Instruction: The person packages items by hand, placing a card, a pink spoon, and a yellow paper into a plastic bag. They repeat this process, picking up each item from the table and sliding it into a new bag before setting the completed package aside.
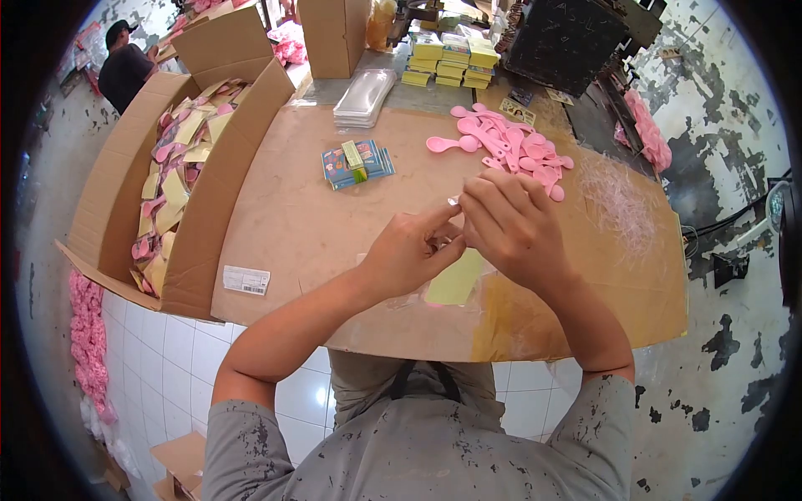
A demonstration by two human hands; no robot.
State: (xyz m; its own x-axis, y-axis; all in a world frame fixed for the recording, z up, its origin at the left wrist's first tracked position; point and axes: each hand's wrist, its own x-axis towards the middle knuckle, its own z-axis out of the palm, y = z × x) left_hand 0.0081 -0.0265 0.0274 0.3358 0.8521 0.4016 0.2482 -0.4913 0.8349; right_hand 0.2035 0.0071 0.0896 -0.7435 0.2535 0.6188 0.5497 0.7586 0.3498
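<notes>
My left hand (411,253) and my right hand (511,227) meet over the front middle of the table, fingers bent and pinching. Between them is the top of a clear plastic bag (473,294), mostly hidden by my fingers. A pale yellow-green card (455,280) shows below my hands and seems to be inside the bag. A small white bit shows at my fingertips; what it is I cannot make out. Just beyond my right hand lies a heap of pink plastic spoons (510,144). Farther left sits a banded stack of blue packets (355,164).
An open carton (125,179) of packed cards and pink spoons stands left of the cardboard-covered table (284,217). Clear plastic sleeves (364,98) and yellow card stacks (451,57) sit at the back. Plastic shreds (618,200) lie right. Another person (125,71) works back left.
</notes>
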